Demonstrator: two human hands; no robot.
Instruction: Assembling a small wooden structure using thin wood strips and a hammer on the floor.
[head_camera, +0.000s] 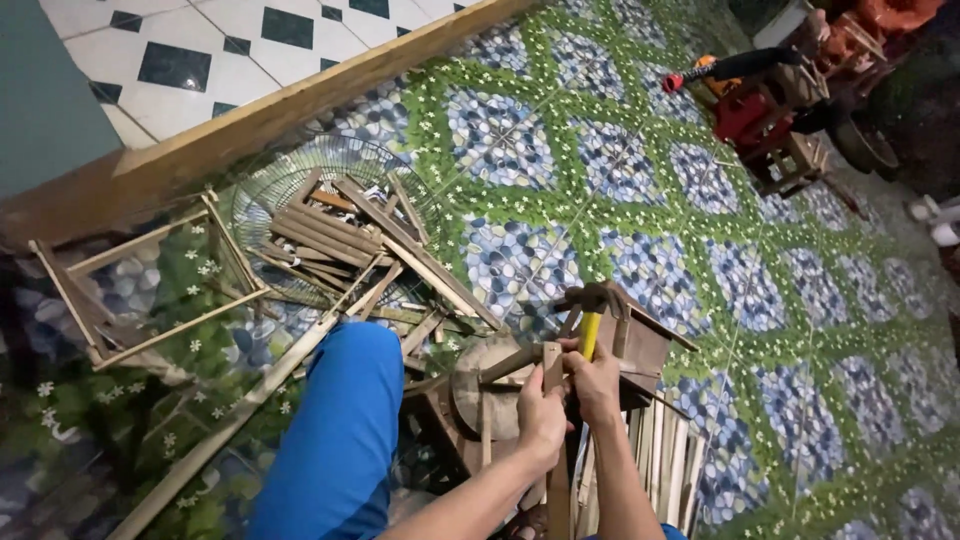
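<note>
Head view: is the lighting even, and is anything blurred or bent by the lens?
Head view: light is uneven, bright on the patterned floor mat mid-frame, dark at the lower left and far right corners; the hammer head and both hands, left hand and right hand, look slightly soft; the wooden beam runs tilted, suggesting a wide lens; no strong glare.

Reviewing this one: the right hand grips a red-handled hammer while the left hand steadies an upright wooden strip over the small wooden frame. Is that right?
Not quite: the head view shows the hammer has a yellow handle, not red. The rest holds: the right hand grips it, and the left hand steadies the upright wooden strip over the small wooden frame.
</note>
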